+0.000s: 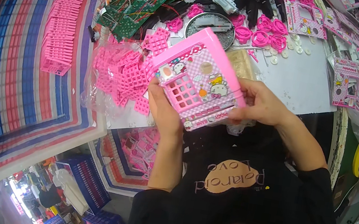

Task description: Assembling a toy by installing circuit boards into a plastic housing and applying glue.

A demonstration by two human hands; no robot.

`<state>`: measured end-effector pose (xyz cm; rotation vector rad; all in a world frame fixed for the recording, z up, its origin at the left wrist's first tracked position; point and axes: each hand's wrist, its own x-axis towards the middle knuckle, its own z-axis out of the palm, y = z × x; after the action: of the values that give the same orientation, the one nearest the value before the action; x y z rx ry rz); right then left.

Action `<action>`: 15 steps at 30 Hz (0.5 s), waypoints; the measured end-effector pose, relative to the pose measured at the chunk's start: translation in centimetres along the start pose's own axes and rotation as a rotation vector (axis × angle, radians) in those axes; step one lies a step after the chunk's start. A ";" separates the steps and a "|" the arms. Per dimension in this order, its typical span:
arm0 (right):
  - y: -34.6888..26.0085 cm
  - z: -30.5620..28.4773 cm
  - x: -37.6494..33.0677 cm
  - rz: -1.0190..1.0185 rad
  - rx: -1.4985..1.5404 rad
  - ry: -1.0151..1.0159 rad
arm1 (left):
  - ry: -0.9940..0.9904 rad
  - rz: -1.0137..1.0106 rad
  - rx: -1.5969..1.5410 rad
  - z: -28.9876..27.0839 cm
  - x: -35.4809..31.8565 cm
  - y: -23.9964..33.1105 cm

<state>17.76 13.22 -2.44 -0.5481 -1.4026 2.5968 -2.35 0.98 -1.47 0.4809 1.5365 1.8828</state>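
Between my two hands, above the near edge of the table, is a pink plastic toy bank box. It is tilted, with its printed front toward me: a checked pattern, cartoon cat figures and a window filled by a pink grid of keys. My left hand grips the lower left side, thumb along the edge. My right hand is closed round the right side near the lower corner, its thumb on the front and some fingers hidden behind. Pink key grids lie heaped in a clear bag beside my left hand.
Green circuit boards with wires lie at the far left. Behind the box are a round metal dish, pink rings and white discs. Printed panels fill the right. A striped-lined bin at left holds stacked pink parts.
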 end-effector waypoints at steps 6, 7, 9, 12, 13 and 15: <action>0.5 1.7 -0.4 -0.219 -0.193 0.136 | -0.053 0.116 0.178 0.3 2.6 0.1; 0.9 1.8 -0.4 -0.284 -0.291 0.150 | -0.060 0.179 0.236 0.1 3.3 -0.4; 1.2 2.3 -0.4 -0.334 -0.200 0.176 | -0.050 0.296 0.297 0.9 4.2 -1.1; 1.2 1.4 0.2 -0.318 -0.022 0.217 | -0.091 0.074 0.225 1.2 5.1 0.6; 1.0 1.4 0.1 -0.313 -0.004 0.219 | -0.107 -0.050 0.121 1.1 4.7 1.3; 1.3 1.2 0.2 -0.388 -0.049 0.269 | -0.129 0.022 0.219 1.2 2.7 0.5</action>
<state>17.18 11.65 -2.94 -0.5446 -1.3318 2.1058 -3.58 3.64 -0.99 0.7061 1.6629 1.6728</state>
